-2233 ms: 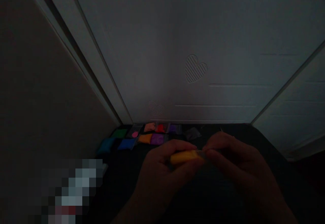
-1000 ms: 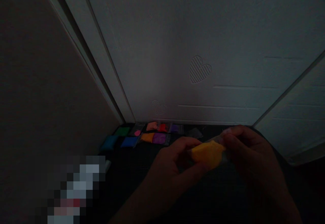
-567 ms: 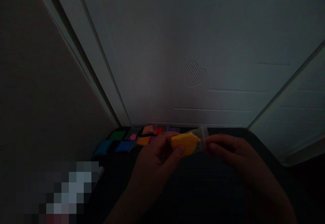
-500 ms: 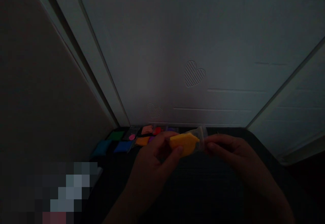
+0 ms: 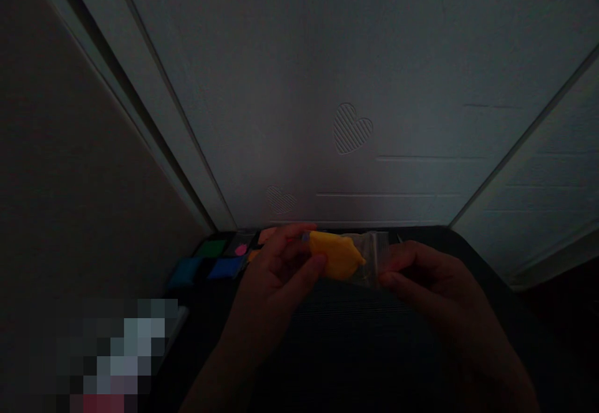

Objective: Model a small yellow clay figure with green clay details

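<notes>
1. Bag, clear and flat, spans the space between my hands. I hold it above the dark tabletop, with a yellow lump filling its left part.
2. Left hand: closed on the bag's left end, thumb on the near face over the yellow lump, other fingers mostly behind.
3. Right hand: thumb and forefinger pinch the bag's right edge toward its near corner, just beside the closure strip. Whether the strip is parted or sealed I cannot tell in this light.
4. Step in hand, as I judge it: handling of the closure end, with my left grip steadying the filled end.
5. Next move, in my judgement: calls for a light left hold that does not press the yellow lump rightward, and a fine right pinch on the film.
6. Edges: white panel rises along the tabletop's far side, limiting reach that way; on the right, the tabletop's edge curves past my wrist.
7. Room: my left hand partly hides the peach packet and orange packet; the blue packet lies farther left. Near, between my forearms, room is widest, though too dim to inspect.
</notes>
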Available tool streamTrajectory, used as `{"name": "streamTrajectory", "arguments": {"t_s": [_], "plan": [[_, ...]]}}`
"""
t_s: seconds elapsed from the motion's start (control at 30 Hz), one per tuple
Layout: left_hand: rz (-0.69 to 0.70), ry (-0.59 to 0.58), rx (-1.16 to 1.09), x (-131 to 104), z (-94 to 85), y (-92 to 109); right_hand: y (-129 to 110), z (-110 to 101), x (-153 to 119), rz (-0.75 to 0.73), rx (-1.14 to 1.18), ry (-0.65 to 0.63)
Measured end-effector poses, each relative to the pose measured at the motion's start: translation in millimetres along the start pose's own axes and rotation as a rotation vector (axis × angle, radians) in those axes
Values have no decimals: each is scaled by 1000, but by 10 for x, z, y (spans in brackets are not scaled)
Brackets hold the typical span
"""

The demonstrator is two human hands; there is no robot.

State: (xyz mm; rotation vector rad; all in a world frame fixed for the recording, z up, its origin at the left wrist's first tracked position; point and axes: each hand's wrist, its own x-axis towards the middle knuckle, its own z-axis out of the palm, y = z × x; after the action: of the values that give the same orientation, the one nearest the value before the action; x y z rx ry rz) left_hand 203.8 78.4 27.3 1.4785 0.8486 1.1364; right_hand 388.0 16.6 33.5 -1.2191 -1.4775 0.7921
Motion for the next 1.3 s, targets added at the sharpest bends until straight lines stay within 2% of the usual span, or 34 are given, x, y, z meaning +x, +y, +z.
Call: {"name": "streamTrajectory", "arguments": {"t_s": [0.13, 0.2, 0.27, 0.37, 0.43, 0.67, 0.87, 1.3], "plan": [[167, 229, 209, -44, 39, -28, -13, 50, 5, -99, -150, 97], [223, 281, 358, -98, 60, -19, -16, 91, 23, -182, -260, 120], [249, 185, 447, -159, 79, 4, -16, 140, 43, -273, -351, 101], [274, 48, 468, -224, 99, 41, -12, 215, 65, -374, -428, 38], [259, 45, 443, -239, 103, 50, -6, 253, 70, -430, -446, 21], [192, 59, 302, -236, 111, 50, 21, 311, 33, -545, -535, 95], [187, 64, 302, -239, 106, 78, -2, 333, 20, -567, -531, 99], [145, -27, 120, -221, 58, 117, -46, 290, -7, -523, -496, 75]]}}
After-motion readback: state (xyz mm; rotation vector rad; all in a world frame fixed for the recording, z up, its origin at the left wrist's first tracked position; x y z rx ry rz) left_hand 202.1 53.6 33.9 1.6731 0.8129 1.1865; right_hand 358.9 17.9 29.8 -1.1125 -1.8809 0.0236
